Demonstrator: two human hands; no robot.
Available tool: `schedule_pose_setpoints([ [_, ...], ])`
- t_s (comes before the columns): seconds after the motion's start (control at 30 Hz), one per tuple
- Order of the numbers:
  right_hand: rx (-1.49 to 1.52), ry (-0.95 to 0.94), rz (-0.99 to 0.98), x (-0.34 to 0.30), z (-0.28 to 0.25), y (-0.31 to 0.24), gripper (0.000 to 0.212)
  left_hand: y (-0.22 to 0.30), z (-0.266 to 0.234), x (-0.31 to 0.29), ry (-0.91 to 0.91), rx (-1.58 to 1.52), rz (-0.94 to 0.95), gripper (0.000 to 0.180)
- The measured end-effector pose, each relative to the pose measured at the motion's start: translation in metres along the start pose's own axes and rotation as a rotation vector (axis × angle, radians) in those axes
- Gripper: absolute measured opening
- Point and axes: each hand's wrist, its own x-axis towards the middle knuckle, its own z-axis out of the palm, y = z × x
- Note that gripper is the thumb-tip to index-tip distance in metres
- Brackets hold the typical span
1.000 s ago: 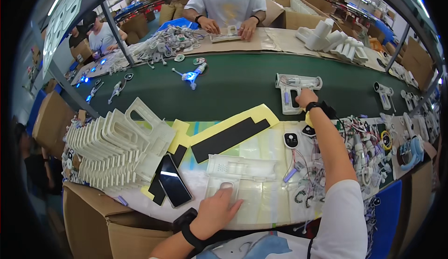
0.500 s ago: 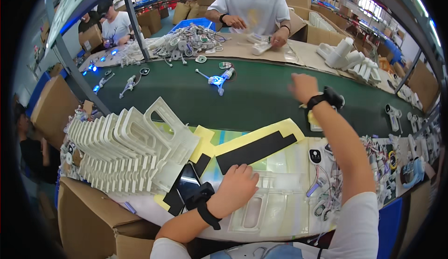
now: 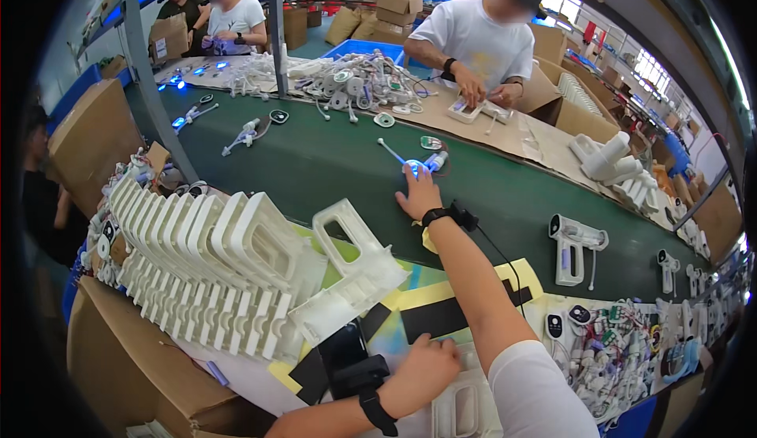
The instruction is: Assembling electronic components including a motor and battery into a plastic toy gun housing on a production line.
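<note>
Out over the green conveyor belt, my right hand reaches with fingers stretched and thumb apart. Its fingertips touch a small wired assembly glowing blue, partly covered by them. My left hand is slightly blurred, its fingers curled at the edge of a white plastic housing half with a looped handle, which lies on the near table. My hand and right sleeve hide part of that housing. A filled gun-shaped housing with parts inside rests on the belt, right of my right arm.
Nested white housing halves stand at left, beside a phone and black pads. A heap of wired parts lies at right. Across the belt a co-worker handles a white housing. A metal post rises at the far side.
My right hand has swung left from the filled gun-shaped housing, now uncovered on the belt, to the glowing assembly. My left hand stays by the housing half. The whole view has shifted.
</note>
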Motion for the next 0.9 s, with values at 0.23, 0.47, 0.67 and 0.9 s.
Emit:
schedule_pose_setpoints([
  [0.23, 0.094, 0.221, -0.279, -0.029, 0.0, 0.042, 0.034, -0.001, -0.002, 0.007, 0.104, -0.046, 0.001, 0.011],
  [0.47, 0.364, -0.012, -0.435, -0.085, -0.064, 0.094, 0.022, -0.005, -0.008, 0.003, -0.059, -0.05, -0.002, 0.027],
  [0.67, 0.366, 0.25, -0.19, -0.121, -0.121, 0.149, 0.013, 0.001, -0.009, 0.005, -0.034, -0.049, 0.033, 0.022],
  [0.9, 0.398, 0.247, -0.212, -0.068, -0.095, 0.088, 0.018, -0.001, -0.009, 0.006, -0.023, -0.033, -0.006, 0.016],
])
